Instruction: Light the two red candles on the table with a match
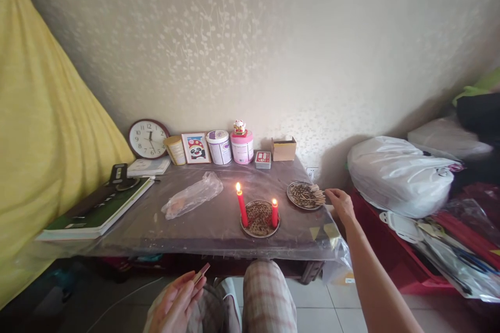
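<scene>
My left hand [180, 294], low in front of my knees, is closed on a small matchbox [202, 272]. Over at the right edge of the table, my right hand [340, 203] pinches beside a round metal plate [289, 199] strewn with burnt matches [301, 195] and pale matchsticks [318, 195]. Its fingertips meet the ends of the pale sticks; whether one is held is too small to tell. Two lit red candles, a taller one [242, 209] and a shorter one [274, 216], stand on another round speckled plate [258, 233].
Along the wall stand a clock [148, 139], a panda picture [196, 148], tubs [219, 146], a lucky-cat figurine [239, 127], a tin [263, 159] and a small carton [284, 149]. A crumpled plastic bag [195, 195] and a large green book [97, 208] lie on the table [175, 231].
</scene>
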`<state>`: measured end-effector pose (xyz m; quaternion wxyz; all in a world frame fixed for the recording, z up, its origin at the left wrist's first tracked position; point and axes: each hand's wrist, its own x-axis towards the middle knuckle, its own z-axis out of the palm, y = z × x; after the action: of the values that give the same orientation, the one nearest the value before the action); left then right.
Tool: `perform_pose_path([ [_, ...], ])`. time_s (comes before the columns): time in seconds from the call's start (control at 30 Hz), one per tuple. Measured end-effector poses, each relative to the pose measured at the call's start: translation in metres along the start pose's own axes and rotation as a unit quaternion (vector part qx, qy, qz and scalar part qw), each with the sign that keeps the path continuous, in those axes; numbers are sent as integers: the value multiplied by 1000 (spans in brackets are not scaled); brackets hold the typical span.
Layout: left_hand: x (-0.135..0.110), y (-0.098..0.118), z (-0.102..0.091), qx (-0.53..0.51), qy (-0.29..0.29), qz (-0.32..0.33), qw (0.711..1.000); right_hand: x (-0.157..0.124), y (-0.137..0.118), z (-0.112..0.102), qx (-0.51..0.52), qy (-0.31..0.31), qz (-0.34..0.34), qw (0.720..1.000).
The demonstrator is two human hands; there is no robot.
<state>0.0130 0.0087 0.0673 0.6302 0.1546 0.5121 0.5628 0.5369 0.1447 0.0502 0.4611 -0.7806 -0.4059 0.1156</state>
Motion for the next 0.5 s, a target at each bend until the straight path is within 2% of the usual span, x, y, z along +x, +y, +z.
perform_pose_path([
  [0.3, 8, -4, 2, 5, 2, -16, 1000, 15, -1, 11, -35, -28, 3, 999],
  [0.5, 7, -8, 3, 8, -5, -2, 1000, 15, -8, 13, -2, 18, -19, 1000],
])
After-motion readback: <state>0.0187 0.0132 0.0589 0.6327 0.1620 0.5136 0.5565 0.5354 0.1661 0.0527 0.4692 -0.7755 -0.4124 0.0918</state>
